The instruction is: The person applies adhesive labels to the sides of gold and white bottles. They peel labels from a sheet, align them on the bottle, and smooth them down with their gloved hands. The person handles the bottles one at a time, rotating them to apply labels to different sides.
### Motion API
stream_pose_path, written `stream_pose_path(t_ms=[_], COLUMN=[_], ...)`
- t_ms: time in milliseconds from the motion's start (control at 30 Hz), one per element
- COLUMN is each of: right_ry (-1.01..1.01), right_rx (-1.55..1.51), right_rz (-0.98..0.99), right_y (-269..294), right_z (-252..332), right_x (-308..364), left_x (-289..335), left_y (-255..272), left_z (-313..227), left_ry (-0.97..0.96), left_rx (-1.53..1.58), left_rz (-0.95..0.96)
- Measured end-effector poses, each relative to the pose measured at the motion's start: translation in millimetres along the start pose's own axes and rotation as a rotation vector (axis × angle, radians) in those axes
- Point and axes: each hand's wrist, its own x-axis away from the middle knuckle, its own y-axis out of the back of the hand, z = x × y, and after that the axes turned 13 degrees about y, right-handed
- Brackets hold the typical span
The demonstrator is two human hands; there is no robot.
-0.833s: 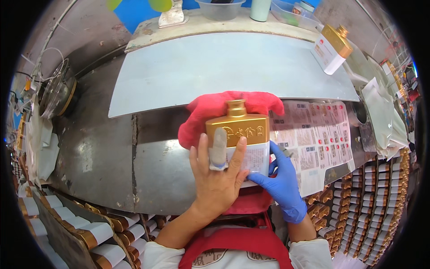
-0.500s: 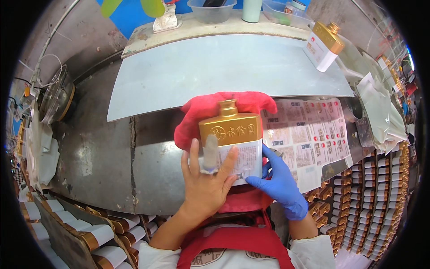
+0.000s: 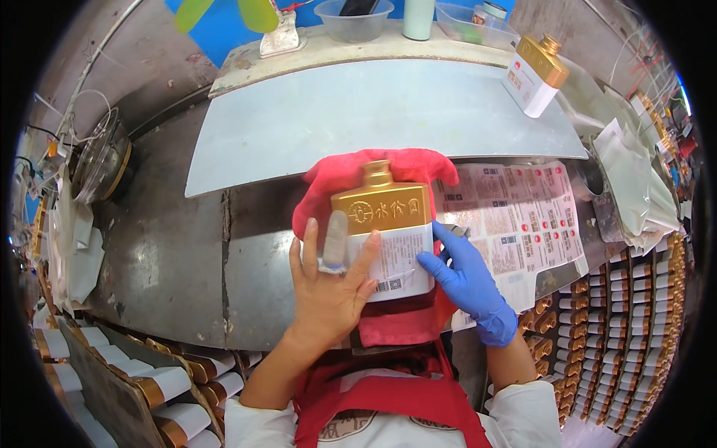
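Head view, middle: the bare left hand (image 3: 326, 297) lies spread on, and the blue-gloved right hand (image 3: 469, 281) pinches, a flat gold-and-white bottle (image 3: 399, 233). Its dark-printed label (image 3: 403, 257) looks on; I can't tell what's left.

**Two-tone bottle (image 3: 399, 250) against red cloth (image 3: 320, 188)**

I see the left hand (image 3: 325, 297), one finger under a grey cover (image 3: 335, 240), spread across the bottle's left edge and front. The blue-gloved right hand (image 3: 472, 276) pinches the right edge, thumb forward. A printed sheet (image 3: 523, 213) lies to the right of the cloth. A second bottle (image 3: 536, 75) stands on the pale board (image 3: 381, 112) beyond.
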Motion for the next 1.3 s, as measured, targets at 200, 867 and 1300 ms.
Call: stream_pose_path(t_ms=[200, 867, 1300], right_ry=[-0.047, -0.095, -0.41], right_rx=[0.01, -0.028, -0.829], right_rz=[-0.032, 0.064, -0.175], right_y=[-7.7, 1.5, 30.0], right_z=[8.9, 3.6, -22.7], right_x=[10.9, 8.7, 54.4], left_x=[-6.1, -15.6, 19.2], left_y=[7.5, -20.7, -35.0], left_z=[-0.3, 19.4, 29.4], left_ry=[0.026, 0.004, 0.165], left_rx=[0.289, 0.557, 1.35], left_rz=[-0.073, -0.012, 0.351])
